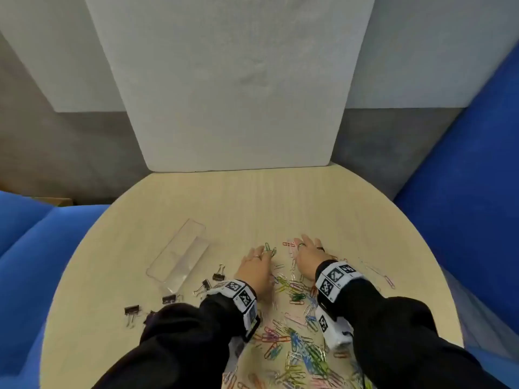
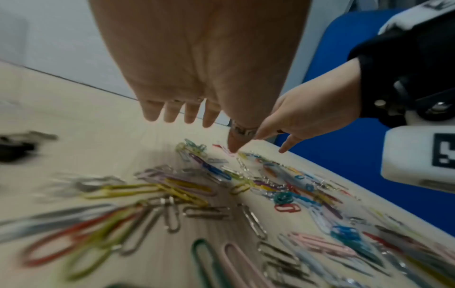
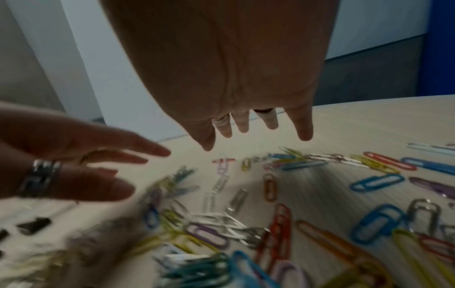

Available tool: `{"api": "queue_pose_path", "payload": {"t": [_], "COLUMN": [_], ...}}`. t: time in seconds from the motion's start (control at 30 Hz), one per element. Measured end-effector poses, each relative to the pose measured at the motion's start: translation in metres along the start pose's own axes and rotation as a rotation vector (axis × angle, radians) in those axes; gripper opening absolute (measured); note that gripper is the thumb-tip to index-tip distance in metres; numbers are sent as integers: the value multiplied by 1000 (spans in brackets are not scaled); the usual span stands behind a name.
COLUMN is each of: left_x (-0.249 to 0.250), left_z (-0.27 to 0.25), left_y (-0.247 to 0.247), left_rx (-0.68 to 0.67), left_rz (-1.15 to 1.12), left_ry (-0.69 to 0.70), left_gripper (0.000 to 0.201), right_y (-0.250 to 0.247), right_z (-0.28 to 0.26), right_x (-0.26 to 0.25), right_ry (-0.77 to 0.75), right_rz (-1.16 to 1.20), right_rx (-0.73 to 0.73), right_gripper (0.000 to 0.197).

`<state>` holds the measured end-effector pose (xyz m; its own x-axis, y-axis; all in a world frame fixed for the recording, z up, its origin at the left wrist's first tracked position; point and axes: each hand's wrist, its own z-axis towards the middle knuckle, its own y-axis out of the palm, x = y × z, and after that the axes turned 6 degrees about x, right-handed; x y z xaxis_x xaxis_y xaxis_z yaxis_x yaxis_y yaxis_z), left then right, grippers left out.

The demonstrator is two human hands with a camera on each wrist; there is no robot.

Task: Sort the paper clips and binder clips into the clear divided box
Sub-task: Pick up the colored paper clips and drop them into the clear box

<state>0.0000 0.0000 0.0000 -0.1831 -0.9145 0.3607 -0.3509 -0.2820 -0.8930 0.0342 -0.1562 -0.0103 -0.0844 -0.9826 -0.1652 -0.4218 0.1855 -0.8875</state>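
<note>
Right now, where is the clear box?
In the head view the clear box lies empty on the table's left side, beyond the binder clips and left of the left hand.

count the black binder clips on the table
5 visible: four binder clips strung left of the left hand, at; a fifth peeks out at. The sleeve may hide more.
</note>
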Motion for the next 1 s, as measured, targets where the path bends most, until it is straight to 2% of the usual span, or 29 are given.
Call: {"api": "queue_pose_path", "payload": {"t": [0.1,0.17,0.3,0.4,0.5,0.57,0.7,0.77,0.9,1.0], "left_x": [8,11,9,11,22,33,60,73,92,93], "left_z": [18,28,22,9,12,23,46,58,77,71], "left_y": [10,13,17,19,13,10,20,26,31,33], "left_rx": [-74,-129,-233,-208,-82,-49,-117,-122,-164,-202], "left_rz": [54,95,142,140,121,112,154,166,194,262], "left_ry": [16,38,92,143,150,142,112,143,230,286], "left_gripper": [71,74,74,66,60,61,62,63,69,57], "right_y": [9,10,13,14,5,-1,-4,2,18,20], "right_z": [10,9,-9,-27,-34,-26,-12,-10,-29,-50], "right_x": [4,5,12,24,48,63,78,82,86,94], "right_ry": [3,-20,-89,-133,-96,-12,101,120,50,-52], "right_rz": [-82,-46,-69,58,259,203,95,82,89,148], "right_rx": [-61,-89,-139,-125,70,153,53,31,28,38], "right_gripper": [59,58,55,50,40,40,52,55,58,50]}}
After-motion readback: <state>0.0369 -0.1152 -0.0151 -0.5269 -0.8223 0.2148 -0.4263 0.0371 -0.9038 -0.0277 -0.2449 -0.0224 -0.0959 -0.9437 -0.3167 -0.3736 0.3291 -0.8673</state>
